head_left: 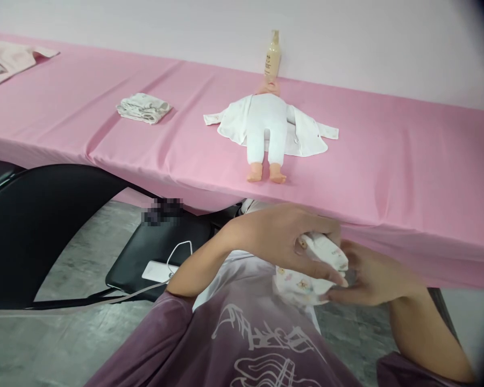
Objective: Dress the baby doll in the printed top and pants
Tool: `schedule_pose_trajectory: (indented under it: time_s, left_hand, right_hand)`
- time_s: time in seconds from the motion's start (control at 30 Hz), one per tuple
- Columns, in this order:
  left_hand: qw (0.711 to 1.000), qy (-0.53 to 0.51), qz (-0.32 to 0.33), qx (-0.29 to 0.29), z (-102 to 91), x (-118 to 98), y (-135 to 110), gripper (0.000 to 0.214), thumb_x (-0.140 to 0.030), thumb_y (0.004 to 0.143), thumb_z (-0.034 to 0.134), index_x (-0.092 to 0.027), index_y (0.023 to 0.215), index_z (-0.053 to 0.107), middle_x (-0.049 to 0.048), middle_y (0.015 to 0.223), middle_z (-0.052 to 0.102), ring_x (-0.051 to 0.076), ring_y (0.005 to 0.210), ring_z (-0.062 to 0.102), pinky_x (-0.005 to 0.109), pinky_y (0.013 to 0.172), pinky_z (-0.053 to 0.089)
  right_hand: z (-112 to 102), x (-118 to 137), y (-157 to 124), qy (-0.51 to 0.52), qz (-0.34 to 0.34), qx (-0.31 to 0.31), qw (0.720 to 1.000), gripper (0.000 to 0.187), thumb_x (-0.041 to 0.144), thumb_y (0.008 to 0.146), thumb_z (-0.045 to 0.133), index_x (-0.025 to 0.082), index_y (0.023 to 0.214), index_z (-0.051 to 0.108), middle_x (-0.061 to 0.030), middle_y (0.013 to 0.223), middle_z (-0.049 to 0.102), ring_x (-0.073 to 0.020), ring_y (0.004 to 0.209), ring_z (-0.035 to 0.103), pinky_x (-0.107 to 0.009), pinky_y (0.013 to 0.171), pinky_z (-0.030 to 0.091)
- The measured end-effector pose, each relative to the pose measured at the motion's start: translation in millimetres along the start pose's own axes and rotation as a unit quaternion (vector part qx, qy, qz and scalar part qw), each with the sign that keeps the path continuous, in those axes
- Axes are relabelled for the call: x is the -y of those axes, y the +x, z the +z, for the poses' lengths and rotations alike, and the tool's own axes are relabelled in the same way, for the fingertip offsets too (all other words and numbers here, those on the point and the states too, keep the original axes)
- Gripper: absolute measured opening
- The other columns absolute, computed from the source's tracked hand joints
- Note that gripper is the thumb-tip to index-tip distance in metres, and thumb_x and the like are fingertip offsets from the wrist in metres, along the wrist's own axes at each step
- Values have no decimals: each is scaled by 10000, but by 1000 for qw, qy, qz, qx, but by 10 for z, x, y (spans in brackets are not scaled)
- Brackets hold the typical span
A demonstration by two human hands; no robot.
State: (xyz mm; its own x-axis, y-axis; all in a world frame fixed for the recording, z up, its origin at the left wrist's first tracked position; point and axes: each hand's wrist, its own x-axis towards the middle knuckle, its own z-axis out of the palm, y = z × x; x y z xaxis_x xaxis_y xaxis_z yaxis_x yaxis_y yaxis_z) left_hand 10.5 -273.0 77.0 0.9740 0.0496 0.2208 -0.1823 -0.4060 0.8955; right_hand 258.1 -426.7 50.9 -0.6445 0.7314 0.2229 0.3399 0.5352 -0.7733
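In front of my chest, past the table's near edge, I hold a bunched white baby cloth (306, 285) with small animal prints. My left hand (282, 239) curls round it from the left, thumb and fingers closed on its folds. From the right, my right hand (367, 274) grips the same cloth, its fingers partly hidden behind it. Whether it is a garment or a nappy I cannot tell. Beyond my hands a baby doll (266, 118) lies on its back, feet toward me. An open white baby shirt (312, 134) spreads out on both sides of it.
A pink-covered table (387, 161) runs along the wall. On it are a folded printed cloth (143, 107), a labelled bottle (272, 56) behind the doll's head, and a pale pink cloth (16, 59) at far left. Below, a black chair (125, 263) holds a white power bank (157, 271) with a cable.
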Motion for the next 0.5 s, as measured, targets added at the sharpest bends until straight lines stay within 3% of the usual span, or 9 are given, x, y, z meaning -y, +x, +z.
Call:
schedule_pose_trajectory:
  time_s: [0.07, 0.13, 0.23, 0.33, 0.4, 0.5]
  left_hand:
    - [998, 46, -29, -20, -2, -10, -47, 415, -592, 1022, 1027, -230, 1132, 857, 16, 973, 828, 200, 864, 737, 329, 777, 458]
    - [998, 57, -25, -14, -22, 2, -92, 374, -566, 1057, 1002, -225, 1121, 864, 27, 981, 833, 212, 895, 746, 335, 825, 484]
    - [999, 33, 20, 10, -56, 38, -136, 229, -432, 1141, 908, -212, 1175, 858, 106, 1237, 881, 281, 1164, 800, 359, 1008, 568]
    - [999, 24, 26, -12, -51, 38, -142, 219, -342, 1218, 755, -217, 1380, 831, 139, 1494, 852, 304, 1343, 788, 375, 1094, 574]
    - [999, 32, -2, -20, -29, 12, -129, 233, -299, 1235, 683, -207, 1411, 806, 112, 1422, 868, 259, 1198, 802, 341, 991, 558]
    - [999, 51, -15, -8, -5, -20, -109, 192, -267, 1215, 681, -171, 1329, 801, 80, 1231, 872, 213, 995, 771, 312, 838, 490]
  right_hand:
    - [-11, 40, 41, 3, 23, -7, 1000, 116, 293, 1065, 944, 283, 1158, 873, -28, 1066, 884, -232, 994, 849, -335, 1061, 698]
    - [-19, 69, 45, 11, 18, -20, 1000, 127, 313, 1071, 931, 272, 1160, 849, -52, 1149, 891, -255, 1102, 859, -363, 1086, 691]
    - [2, 77, 10, 7, 18, -52, 998, 176, 323, 1089, 891, 279, 1245, 823, -74, 1275, 891, -276, 1154, 862, -393, 1081, 696]
    - [62, 45, -8, 22, 28, -75, 997, 118, 289, 1096, 859, 298, 1202, 807, -31, 1170, 900, -232, 954, 857, -329, 880, 700]
    - [102, 13, 3, 17, 50, -60, 997, 106, 323, 1088, 880, 303, 1185, 841, -24, 1145, 907, -236, 935, 869, -324, 838, 706]
    - [115, -25, 32, -5, 87, -24, 996, 283, 456, 1046, 961, 303, 1278, 909, -61, 1255, 915, -301, 1126, 899, -372, 924, 747]
